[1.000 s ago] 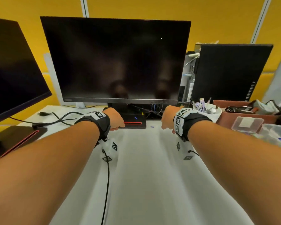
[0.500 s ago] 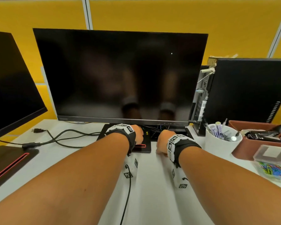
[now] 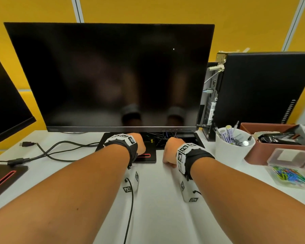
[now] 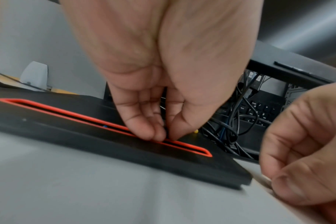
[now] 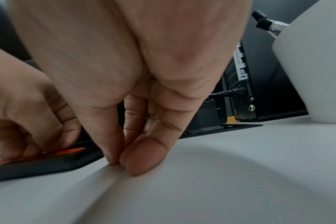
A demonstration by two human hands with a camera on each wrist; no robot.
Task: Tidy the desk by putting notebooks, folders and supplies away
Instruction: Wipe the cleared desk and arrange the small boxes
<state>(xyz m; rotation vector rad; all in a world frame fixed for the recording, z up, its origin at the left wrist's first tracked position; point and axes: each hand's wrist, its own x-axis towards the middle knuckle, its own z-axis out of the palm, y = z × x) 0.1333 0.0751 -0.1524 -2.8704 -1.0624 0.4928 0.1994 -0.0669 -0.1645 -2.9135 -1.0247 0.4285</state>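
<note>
My left hand (image 3: 139, 147) reaches under the monitor onto its black base (image 3: 148, 160). Its thumb and forefinger (image 4: 164, 136) are pinched together at the red-rimmed slot (image 4: 67, 113); what they pinch is hidden. A blue push pin (image 4: 105, 126) lies in the slot and a yellow push pin (image 3: 151, 141) stands on the base behind it. My right hand (image 3: 169, 155) is curled just right of the base. Its thumb and forefinger tips (image 5: 121, 163) are pressed together on the white desk, and nothing shows between them.
A white cup of pens (image 3: 234, 152), a brown tray (image 3: 257, 155) and a clear box of paper clips (image 3: 289, 175) stand at the right. A black computer case (image 3: 262, 88) is behind them. Loose cables (image 3: 51, 150) and a second monitor (image 3: 4, 103) are left.
Both hands moved forward and down to the monitor base and closed into pinches. The blue pins seen on the desk a second ago are now covered or gone from the head view.
</note>
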